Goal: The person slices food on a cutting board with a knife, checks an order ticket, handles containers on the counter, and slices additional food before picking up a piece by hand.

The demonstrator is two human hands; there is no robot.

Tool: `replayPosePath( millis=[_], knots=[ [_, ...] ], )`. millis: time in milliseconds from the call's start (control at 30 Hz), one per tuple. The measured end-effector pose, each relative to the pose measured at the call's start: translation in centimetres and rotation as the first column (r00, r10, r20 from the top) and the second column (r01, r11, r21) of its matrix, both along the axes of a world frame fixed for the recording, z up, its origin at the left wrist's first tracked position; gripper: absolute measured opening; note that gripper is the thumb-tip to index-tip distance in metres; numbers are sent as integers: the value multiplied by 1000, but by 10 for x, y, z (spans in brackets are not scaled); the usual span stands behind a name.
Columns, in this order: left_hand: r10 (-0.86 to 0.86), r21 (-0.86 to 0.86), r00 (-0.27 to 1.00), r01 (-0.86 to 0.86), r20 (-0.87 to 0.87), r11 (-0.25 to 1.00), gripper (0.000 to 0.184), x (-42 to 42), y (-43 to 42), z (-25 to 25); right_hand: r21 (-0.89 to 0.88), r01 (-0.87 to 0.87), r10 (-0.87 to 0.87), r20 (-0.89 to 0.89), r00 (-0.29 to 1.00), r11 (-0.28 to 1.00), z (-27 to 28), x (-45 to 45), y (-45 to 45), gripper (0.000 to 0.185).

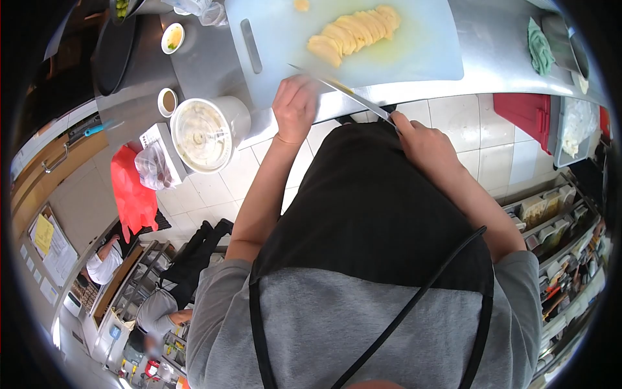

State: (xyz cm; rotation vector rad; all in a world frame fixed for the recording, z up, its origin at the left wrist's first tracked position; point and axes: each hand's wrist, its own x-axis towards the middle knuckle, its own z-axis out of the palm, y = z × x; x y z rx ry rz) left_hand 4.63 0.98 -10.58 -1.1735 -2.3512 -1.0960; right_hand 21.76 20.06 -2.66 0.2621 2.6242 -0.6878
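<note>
In my right hand is the handle of a long kitchen knife, its blade slanting up and left past the front edge of the light blue cutting board. My left hand is beside the blade near its tip, at the board's front edge. Its fingers are curled in and partly blurred; what they hold, if anything, is hidden. On the board lies an overlapping row of pale yellow food slices in a wet patch. A small separate piece sits at the far edge.
Left of the board stand a large lidded tub, a sauce cup and another small cup. A red bag hangs below. A green cloth lies right, above a red bin. Another person works behind, lower left.
</note>
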Motion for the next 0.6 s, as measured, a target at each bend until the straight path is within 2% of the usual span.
replayPosePath(
  millis=[600],
  knots=[
    [5, 21, 1000, -5, 3, 1000, 14, 0, 0, -2, -26, -6, 7, 51, 999, 1000, 6, 1, 0, 23]
  ],
)
